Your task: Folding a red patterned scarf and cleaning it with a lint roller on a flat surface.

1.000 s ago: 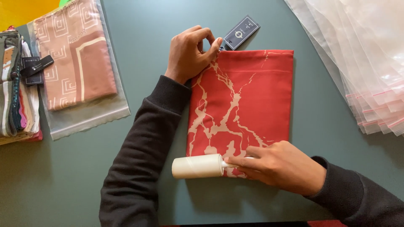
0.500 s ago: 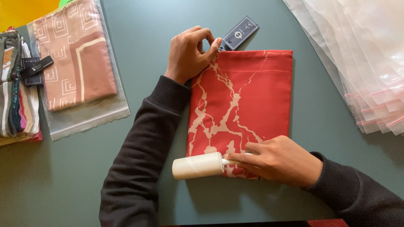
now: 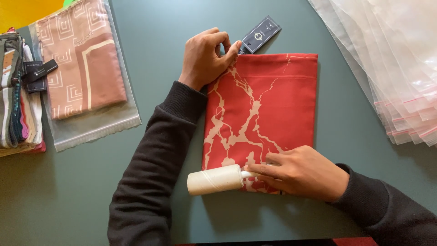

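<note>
On the green table [image 3: 159, 27], a folded red scarf [image 3: 264, 105] with a pale branching pattern lay flat, its long sides running from near to far. The left hand [image 3: 205, 57] rested at the scarf's far left corner, fingers curled together and pressing the cloth down, with the fingertips just beside a dark hang tag [image 3: 260, 34] that jutted out past the far edge. The right hand [image 3: 302, 173] lay over the near edge of the scarf, its fingers wrapped around the handle of a lint roller [image 3: 215, 179]; the handle itself was mostly hidden under them. The roller's white drum sat at the scarf's near left corner, partly on the cloth and partly over bare table.

Judging from this, the drum could catch the loose near edge and lift or crease it, because the only hold on the cloth was at the far corner, well apart from the roller. The sticky sheet might also pick up the table surface where it overhung. If the roller were run toward the far edge, it could snag the tag.

To the far left, a pink scarf in a clear bag [image 3: 82, 64] lay beside a stack of folded scarves [image 3: 18, 91]. A fan of empty clear bags [image 3: 396, 68] covered the far right.
</note>
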